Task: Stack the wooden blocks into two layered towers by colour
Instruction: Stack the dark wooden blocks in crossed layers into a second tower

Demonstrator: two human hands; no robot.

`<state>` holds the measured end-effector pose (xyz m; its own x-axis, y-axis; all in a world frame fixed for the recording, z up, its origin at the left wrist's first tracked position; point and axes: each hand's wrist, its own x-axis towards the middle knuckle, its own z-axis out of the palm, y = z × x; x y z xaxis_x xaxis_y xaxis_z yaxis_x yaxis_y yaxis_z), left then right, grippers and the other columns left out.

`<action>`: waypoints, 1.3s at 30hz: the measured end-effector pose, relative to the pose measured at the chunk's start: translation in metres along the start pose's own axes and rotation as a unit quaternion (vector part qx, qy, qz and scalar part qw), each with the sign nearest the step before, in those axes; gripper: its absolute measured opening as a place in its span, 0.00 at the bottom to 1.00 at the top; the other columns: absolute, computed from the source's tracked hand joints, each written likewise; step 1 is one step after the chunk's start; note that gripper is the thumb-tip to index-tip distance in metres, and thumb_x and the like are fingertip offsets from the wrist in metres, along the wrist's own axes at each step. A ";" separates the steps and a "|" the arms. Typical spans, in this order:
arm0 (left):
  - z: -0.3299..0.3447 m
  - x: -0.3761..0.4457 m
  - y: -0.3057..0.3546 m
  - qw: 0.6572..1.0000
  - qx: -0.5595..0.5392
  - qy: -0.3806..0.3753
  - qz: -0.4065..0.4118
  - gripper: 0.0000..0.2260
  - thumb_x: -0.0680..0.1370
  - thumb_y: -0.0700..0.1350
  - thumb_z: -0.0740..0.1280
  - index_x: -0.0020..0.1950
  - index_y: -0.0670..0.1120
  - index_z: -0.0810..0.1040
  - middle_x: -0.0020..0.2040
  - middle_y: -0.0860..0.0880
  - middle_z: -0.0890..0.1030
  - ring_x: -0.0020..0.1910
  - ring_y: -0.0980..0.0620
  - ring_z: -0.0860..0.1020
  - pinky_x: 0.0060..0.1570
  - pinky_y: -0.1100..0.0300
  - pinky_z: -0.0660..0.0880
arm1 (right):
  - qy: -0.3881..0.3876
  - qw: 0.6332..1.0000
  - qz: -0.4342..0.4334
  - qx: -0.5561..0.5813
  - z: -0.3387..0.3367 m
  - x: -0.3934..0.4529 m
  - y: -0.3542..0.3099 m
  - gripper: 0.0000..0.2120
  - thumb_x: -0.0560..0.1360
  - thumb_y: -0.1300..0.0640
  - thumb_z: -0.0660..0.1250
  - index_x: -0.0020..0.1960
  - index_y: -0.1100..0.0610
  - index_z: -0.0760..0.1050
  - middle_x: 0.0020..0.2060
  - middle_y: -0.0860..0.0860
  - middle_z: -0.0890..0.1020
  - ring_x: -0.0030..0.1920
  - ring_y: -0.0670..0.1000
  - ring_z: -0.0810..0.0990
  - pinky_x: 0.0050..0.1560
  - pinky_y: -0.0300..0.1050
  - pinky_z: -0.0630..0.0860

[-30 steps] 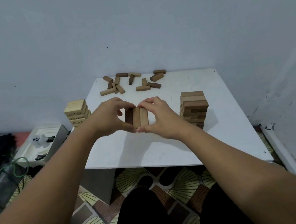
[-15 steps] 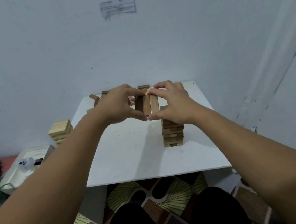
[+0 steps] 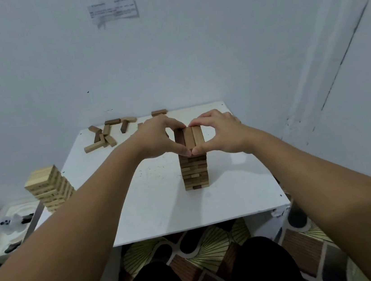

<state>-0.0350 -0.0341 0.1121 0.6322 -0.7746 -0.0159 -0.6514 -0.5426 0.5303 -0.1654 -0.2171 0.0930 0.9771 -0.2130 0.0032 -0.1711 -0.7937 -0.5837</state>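
Currently: left hand [image 3: 156, 139] and right hand [image 3: 220, 133] pinch row of three dark wooden blocks [image 3: 189, 139] from both ends, keeping layer aligned atop dark brown block tower [image 3: 194, 172], frame centre; pale wooden tower [image 3: 48, 189] at table's left edge.

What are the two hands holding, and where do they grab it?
Both hands hold one row of three brown blocks by its two ends: left hand and right hand each pinch near and far ends, atop the brown tower.
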 end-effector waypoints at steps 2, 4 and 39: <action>0.000 0.003 0.002 1.000 0.006 -0.006 0.000 0.34 0.65 0.55 0.84 0.70 0.55 0.79 0.55 0.61 0.75 0.54 0.57 0.74 0.49 0.60 0.71 | -0.016 1.000 0.003 0.008 -0.002 0.004 0.005 0.34 0.67 0.35 0.79 0.70 0.32 0.71 0.73 0.41 0.66 0.74 0.51 0.59 0.77 0.57 0.56; 0.000 0.006 0.003 1.000 0.010 -0.015 0.001 0.33 0.66 0.54 0.84 0.70 0.53 0.79 0.57 0.57 0.76 0.54 0.57 0.73 0.46 0.64 0.70 | -0.031 0.999 0.009 0.022 -0.003 0.009 0.009 0.35 0.64 0.33 0.79 0.69 0.30 0.71 0.72 0.40 0.66 0.74 0.51 0.59 0.76 0.59 0.60; 0.009 -0.006 -0.029 0.987 -0.138 -0.040 -0.069 0.35 0.63 0.54 0.85 0.69 0.58 0.79 0.62 0.58 0.78 0.64 0.54 0.74 0.60 0.51 0.75 | -0.069 0.983 0.030 0.170 0.007 0.016 0.034 0.36 0.67 0.43 0.83 0.71 0.38 0.72 0.72 0.44 0.70 0.70 0.47 0.66 0.62 0.47 0.66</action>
<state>-0.0236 -0.0161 0.0890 0.6653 -0.7280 -0.1656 -0.4146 -0.5447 0.7289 -0.1548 -0.2436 0.0671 0.9785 -0.1550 -0.1359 -0.1992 -0.5409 -0.8172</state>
